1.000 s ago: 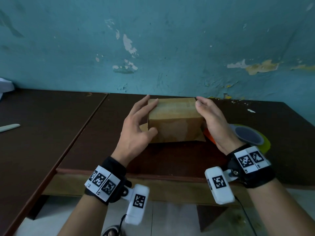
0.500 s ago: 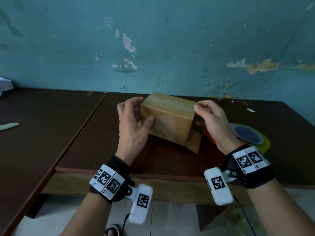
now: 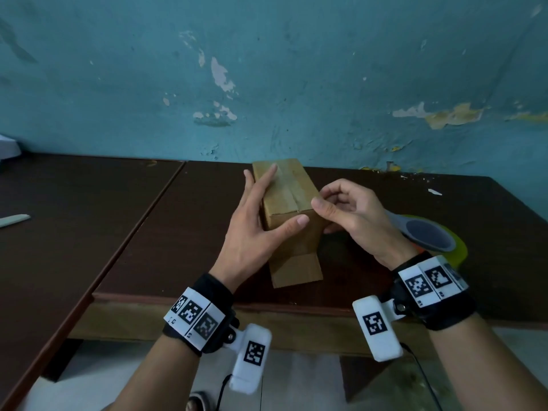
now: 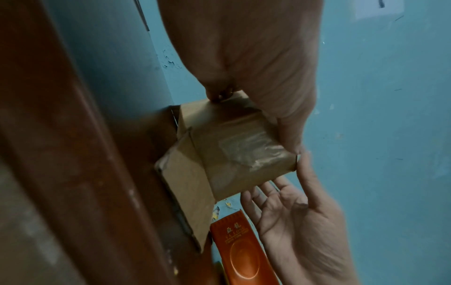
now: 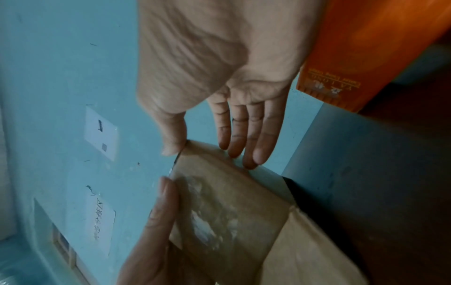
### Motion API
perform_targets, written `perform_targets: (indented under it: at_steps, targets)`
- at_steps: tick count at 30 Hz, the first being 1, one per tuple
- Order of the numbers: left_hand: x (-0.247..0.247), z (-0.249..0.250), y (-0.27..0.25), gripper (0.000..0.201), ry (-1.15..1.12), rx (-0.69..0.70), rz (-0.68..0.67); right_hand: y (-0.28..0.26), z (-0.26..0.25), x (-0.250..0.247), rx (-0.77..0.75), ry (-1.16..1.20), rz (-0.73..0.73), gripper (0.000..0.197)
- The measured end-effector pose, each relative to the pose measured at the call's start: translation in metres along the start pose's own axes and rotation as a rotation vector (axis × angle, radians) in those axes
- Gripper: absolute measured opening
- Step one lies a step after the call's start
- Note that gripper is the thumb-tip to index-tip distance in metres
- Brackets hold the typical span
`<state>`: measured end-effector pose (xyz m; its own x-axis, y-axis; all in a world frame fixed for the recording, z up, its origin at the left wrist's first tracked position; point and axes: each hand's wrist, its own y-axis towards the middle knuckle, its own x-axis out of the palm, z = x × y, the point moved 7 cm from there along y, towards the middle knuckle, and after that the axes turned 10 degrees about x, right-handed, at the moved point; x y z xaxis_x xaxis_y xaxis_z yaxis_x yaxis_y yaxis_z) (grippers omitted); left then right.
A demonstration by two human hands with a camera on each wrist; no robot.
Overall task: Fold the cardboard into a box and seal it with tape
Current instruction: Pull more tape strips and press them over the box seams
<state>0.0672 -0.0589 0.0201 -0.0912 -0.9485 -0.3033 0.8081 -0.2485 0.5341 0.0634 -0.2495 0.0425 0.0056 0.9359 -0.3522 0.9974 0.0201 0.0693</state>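
A small brown cardboard box [image 3: 284, 197] lies lengthwise on the dark table [image 3: 184, 232], its taped seam on top. One loose flap [image 3: 296, 271] at the near end lies flat on the table. My left hand [image 3: 261, 221] grips the box, fingers along the top left and thumb on the near end face. My right hand [image 3: 347, 212] pinches the near right top corner, thumb on the edge and fingers on the right side. Clear tape [image 4: 249, 152] shines on the box [image 4: 219, 160] in the left wrist view. The right wrist view shows my right thumb [image 5: 173, 146] on the box [image 5: 231, 212].
An orange tape dispenser [image 3: 427, 235] with a grey handle and a yellowish roll sits just right of my right hand, also seen as the orange dispenser [image 4: 239, 250]. A pale strip [image 3: 14, 221] lies on the left table. The blue wall [image 3: 296, 84] stands close behind the box.
The box was lifted, turned from crosswise to lengthwise, and set back down with the seam up. Its loose flap now points toward me. Both hands shifted their hold.
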Motion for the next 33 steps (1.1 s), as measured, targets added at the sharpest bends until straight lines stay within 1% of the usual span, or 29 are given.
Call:
perform_targets:
  at_steps: [2,3,5,7,10,13,15,17,19,21,23,26,29,31,33]
  targets:
    - [-0.004,-0.001,0.001,0.080,0.000,0.042,0.026,0.000,-0.001,-0.003,0.044,-0.025,-0.011,0.046]
    - [-0.007,0.000,0.001,0.073,0.005,0.067,0.040,0.000,-0.001,-0.009,0.075,-0.041,0.008,0.045]
    - [-0.008,0.000,0.001,0.063,0.011,0.098,0.052,0.001,-0.001,-0.027,0.121,-0.052,0.095,0.039]
    - [-0.006,0.002,0.000,0.063,0.019,0.108,0.043,-0.001,-0.002,-0.048,0.151,-0.028,0.179,0.030]
    - [0.000,0.008,-0.003,0.070,-0.019,0.089,0.029,-0.005,-0.006,-0.076,0.173,-0.048,0.267,0.018]
    - [-0.002,0.013,-0.003,0.071,-0.056,0.075,0.073,-0.010,-0.006,-0.098,0.207,-0.223,0.342,0.011]
    - [-0.005,0.011,-0.003,0.070,-0.087,0.068,0.113,-0.011,0.001,-0.108,0.314,-0.420,0.351,0.018]
    - [-0.007,0.007,-0.003,0.069,-0.119,0.058,0.141,-0.013,0.010,-0.112,0.475,-0.623,0.301,0.031]
    - [-0.009,0.004,-0.003,0.066,-0.129,0.058,0.173,-0.016,0.013,-0.109,0.588,-0.758,0.220,0.041]
    - [-0.014,0.002,-0.004,0.068,-0.148,0.072,0.233,-0.018,0.013,-0.105,0.630,-0.861,0.174,0.046]
    - [-0.018,0.000,-0.004,0.074,-0.179,0.105,0.294,-0.018,0.016,-0.106,0.659,-0.928,0.161,0.055]
    - [-0.018,-0.006,-0.003,0.073,-0.206,0.107,0.324,-0.022,0.028,-0.106,0.754,-0.987,0.081,0.070]
    - [-0.020,-0.004,-0.003,0.076,-0.192,0.122,0.344,-0.024,0.031,-0.098,0.790,-1.058,-0.024,0.067]
    - [-0.022,-0.002,-0.004,0.081,-0.191,0.134,0.359,-0.025,0.029,-0.095,0.785,-1.088,-0.053,0.064]
    - [-0.025,-0.002,-0.004,0.081,-0.199,0.135,0.368,-0.027,0.027,-0.094,0.783,-1.101,-0.079,0.064]
